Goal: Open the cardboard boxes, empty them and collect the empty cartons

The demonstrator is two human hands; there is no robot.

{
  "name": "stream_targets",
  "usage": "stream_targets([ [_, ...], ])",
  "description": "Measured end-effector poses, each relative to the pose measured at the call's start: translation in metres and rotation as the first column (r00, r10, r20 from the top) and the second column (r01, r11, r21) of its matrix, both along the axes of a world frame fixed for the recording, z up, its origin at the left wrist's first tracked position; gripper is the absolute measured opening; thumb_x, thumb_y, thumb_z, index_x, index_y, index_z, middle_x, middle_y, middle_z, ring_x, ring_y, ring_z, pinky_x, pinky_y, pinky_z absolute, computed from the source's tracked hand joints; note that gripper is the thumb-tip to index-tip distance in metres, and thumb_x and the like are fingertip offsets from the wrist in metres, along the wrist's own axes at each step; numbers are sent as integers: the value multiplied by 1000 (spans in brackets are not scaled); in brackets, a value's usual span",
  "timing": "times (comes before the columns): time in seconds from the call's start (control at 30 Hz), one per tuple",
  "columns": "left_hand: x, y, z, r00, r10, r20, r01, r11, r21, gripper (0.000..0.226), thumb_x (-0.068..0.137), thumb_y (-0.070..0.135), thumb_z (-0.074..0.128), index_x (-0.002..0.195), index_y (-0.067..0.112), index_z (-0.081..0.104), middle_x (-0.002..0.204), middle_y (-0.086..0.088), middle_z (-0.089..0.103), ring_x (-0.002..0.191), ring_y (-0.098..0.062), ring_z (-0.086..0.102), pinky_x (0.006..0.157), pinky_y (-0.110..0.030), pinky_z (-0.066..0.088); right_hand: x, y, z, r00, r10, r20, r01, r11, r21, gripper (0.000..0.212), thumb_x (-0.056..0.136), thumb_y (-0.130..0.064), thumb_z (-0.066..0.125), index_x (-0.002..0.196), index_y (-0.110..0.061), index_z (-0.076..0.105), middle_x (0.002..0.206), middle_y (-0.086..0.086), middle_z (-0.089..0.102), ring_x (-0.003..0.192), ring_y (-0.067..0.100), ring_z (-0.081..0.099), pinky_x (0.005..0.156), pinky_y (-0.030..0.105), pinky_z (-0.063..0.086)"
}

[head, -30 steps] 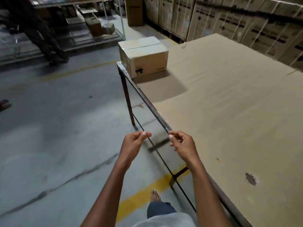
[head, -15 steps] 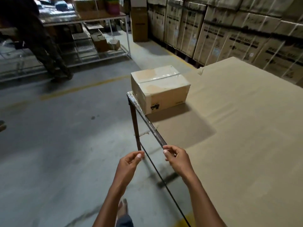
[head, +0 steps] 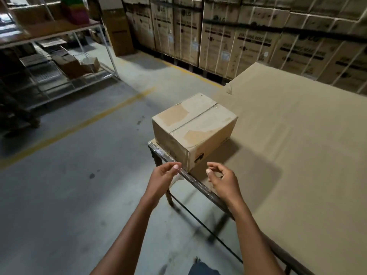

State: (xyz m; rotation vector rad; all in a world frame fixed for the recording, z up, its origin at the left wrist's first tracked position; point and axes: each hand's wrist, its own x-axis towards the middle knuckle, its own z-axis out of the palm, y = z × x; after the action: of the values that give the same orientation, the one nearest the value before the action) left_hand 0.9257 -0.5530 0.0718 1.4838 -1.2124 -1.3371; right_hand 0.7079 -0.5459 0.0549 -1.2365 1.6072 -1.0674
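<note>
A closed cardboard box (head: 195, 128), taped along its top seam, sits on the near-left corner of a table covered with cardboard sheet (head: 294, 147). My left hand (head: 163, 180) hovers just in front of the box's near corner, over the table's metal edge, fingers curled and apart, holding nothing. My right hand (head: 223, 182) is a little to the right, above the table top, also empty with loosely bent fingers. Neither hand touches the box.
Tall stacked cartons (head: 248, 36) line the wall behind the table. A metal shelving rack (head: 65, 62) with small boxes stands at the far left. Concrete floor with a yellow line (head: 79, 126) spreads to the left of the table.
I have walked closer to the box, which now looms larger and nearer. Both hands have risen toward it and spread slightly apart.
</note>
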Motion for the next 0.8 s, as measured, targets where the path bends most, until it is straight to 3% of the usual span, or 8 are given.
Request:
stream_targets([
  [0.07, 10, -26, -4, 1000, -10, 8, 11, 1000, -12, 21, 102, 31, 60, 115, 27, 76, 114, 7, 76, 109, -11, 69, 99, -36, 54, 12, -22, 7, 999, -33, -10, 32, 999, -27, 20, 95, -23, 71, 110, -36, 71, 108, -10, 73, 84, 17, 70, 71, 14, 51],
  [0.2, 23, -71, -12, 1000, 7, -14, -8, 999, -45, 23, 103, 28, 60, 123, 26, 71, 117, 0, 73, 110, -18, 69, 95, -37, 56, 31, -58, 10, 993, -100, -66, 96, 993, -62, 36, 96, -23, 70, 132, -26, 64, 129, -4, 57, 81, 8, 66, 66, 7, 46],
  [0.3, 33, -105, -19, 999, 40, -9, -41, 993, -112, 31, 101, 32, 62, 132, 31, 63, 129, -1, 67, 117, -24, 65, 95, -41, 57, 44, -74, 3, 987, -138, -83, 131, 988, -86, 48, 95, -23, 72, 141, -22, 57, 144, 2, 41, 103, 23, 67, 89, 23, 56],
  [0.37, 38, -126, -24, 997, 80, 25, -76, 989, -127, 46, 100, 33, 63, 144, 33, 50, 143, -3, 56, 126, -24, 58, 102, -46, 53, 51, -83, -1, 985, -136, -108, 132, 990, -44, 56, 93, -29, 74, 145, -26, 53, 158, 6, 29, 129, 26, 57, 107, 39, 50],
  [0.53, 54, -171, -40, 990, 140, 21, -136, 984, -117, 84, 84, 60, 72, 153, 50, 25, 161, -1, 36, 142, -28, 42, 111, -57, 43, 68, -99, 4, 965, -139, -222, 124, 989, -80, 70, 88, -46, 77, 150, -38, 48, 172, 0, 0, 151, 19, 32, 111, 27, 40],
  [0.63, 64, -194, -52, 995, 73, -70, -75, 997, -18, 113, 67, 76, 75, 157, 49, 13, 166, -1, 26, 146, -32, 37, 114, -61, 37, 84, -109, -2, 955, -150, -256, 127, 986, -105, 85, 77, -59, 81, 152, -44, 43, 171, -3, -9, 155, 21, 24, 119, 34, 38],
  [0.77, 77, -216, -75, 977, 13, -213, 8, 995, 95, 106, 74, 85, 59, 159, 38, 16, 166, -17, 24, 143, -40, 40, 113, -63, 37, 100, -117, -12, 926, -179, -332, 155, 983, -98, 97, 73, -61, 85, 155, -43, 38, 168, -13, -23, 154, 23, 22, 120, 37, 35],
  [0.8, 80, -218, -79, 967, 1, -253, 33, 991, 130, 101, 79, 87, 51, 158, 31, 24, 160, -25, 29, 141, -56, 22, 108, -57, 44, 105, -117, -14, 920, -183, -348, 166, 983, -80, 98, 73, -59, 86, 156, -43, 36, 167, -14, -26, 154, 24, 23, 120, 38, 36],
])
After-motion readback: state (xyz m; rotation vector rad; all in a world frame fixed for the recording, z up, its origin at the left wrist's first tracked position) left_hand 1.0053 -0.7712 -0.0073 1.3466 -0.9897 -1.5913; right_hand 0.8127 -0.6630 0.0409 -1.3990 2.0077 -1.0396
